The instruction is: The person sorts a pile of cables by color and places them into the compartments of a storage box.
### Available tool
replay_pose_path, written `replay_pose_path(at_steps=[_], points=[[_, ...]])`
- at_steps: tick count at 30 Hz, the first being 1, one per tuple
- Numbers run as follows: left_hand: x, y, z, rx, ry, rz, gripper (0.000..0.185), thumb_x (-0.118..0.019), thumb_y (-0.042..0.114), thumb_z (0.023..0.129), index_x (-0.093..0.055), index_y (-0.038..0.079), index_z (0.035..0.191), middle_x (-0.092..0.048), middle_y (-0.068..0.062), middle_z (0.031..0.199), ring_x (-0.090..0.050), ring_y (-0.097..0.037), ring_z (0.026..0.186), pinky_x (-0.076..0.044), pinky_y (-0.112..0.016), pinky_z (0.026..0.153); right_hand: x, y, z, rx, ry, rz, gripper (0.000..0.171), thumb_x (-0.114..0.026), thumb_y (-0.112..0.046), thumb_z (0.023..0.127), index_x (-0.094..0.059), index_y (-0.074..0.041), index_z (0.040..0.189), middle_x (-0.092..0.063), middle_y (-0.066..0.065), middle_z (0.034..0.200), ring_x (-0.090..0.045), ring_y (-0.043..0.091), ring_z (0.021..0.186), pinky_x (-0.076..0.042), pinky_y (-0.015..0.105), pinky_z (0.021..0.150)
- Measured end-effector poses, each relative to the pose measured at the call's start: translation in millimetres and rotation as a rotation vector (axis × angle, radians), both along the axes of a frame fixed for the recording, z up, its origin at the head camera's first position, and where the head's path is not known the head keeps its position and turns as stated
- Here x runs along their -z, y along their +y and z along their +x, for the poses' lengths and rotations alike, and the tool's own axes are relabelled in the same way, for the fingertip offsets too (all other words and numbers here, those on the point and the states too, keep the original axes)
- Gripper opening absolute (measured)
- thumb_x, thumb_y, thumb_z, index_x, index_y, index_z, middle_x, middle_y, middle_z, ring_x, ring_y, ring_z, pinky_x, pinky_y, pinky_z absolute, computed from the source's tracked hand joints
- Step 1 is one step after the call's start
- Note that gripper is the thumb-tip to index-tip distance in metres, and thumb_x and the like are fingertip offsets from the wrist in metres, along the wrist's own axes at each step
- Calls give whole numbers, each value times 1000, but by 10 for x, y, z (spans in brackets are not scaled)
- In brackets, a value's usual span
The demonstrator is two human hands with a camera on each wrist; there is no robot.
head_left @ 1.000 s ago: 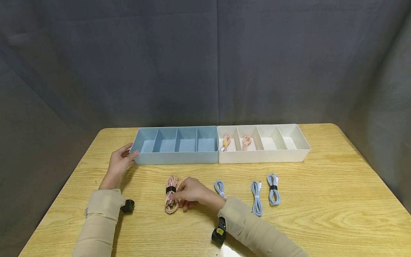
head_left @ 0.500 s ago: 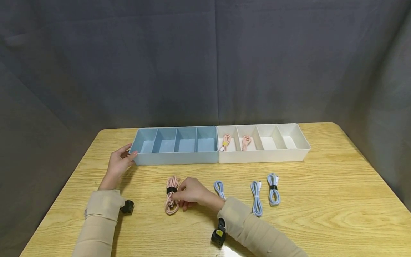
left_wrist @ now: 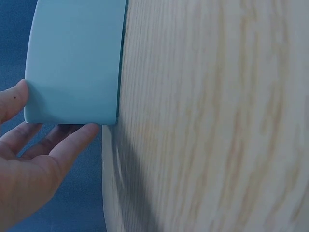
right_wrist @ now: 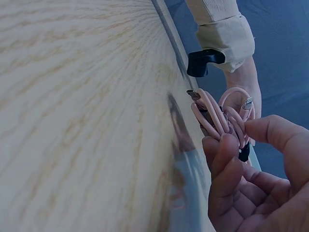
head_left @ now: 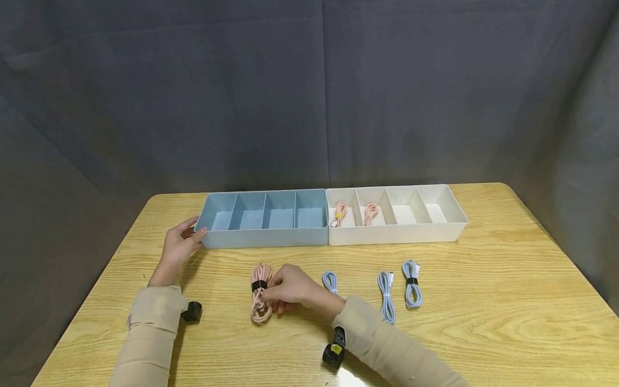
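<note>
The right hand (head_left: 290, 287) pinches the pink cable bundle (head_left: 260, 293), which lies on the table (head_left: 483, 301) toward its near edge, left of three blue cables (head_left: 387, 290). The left hand (head_left: 179, 248) rests relaxed fingers against the blue tray (head_left: 263, 236) at its left end.

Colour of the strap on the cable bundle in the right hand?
Black, wrapped round the pink cable bundle that the right hand pinches; the head view shows it best.

Wooden table (head_left: 508, 301), dark grey cloth backdrop (head_left: 309, 91).
</note>
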State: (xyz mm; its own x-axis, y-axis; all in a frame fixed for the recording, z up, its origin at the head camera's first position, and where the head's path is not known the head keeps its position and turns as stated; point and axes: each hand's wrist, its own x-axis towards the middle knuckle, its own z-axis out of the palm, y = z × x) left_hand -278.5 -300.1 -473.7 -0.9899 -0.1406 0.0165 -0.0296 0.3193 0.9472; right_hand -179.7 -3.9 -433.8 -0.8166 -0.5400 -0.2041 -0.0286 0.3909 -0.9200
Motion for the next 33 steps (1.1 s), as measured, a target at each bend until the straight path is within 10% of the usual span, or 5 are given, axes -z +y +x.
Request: replay_pose_path(at_steps=[33], points=[[16, -8, -6, -24, 8, -2, 64, -62, 32, 87, -37, 4, 139, -46, -25, 123, -48, -32, 108, -50, -16, 67, -303, 384, -71, -49, 89, -4, 11, -61, -4, 78, -71, -2, 74, -60, 4, 53, -56, 13, 43, -50, 28, 45]])
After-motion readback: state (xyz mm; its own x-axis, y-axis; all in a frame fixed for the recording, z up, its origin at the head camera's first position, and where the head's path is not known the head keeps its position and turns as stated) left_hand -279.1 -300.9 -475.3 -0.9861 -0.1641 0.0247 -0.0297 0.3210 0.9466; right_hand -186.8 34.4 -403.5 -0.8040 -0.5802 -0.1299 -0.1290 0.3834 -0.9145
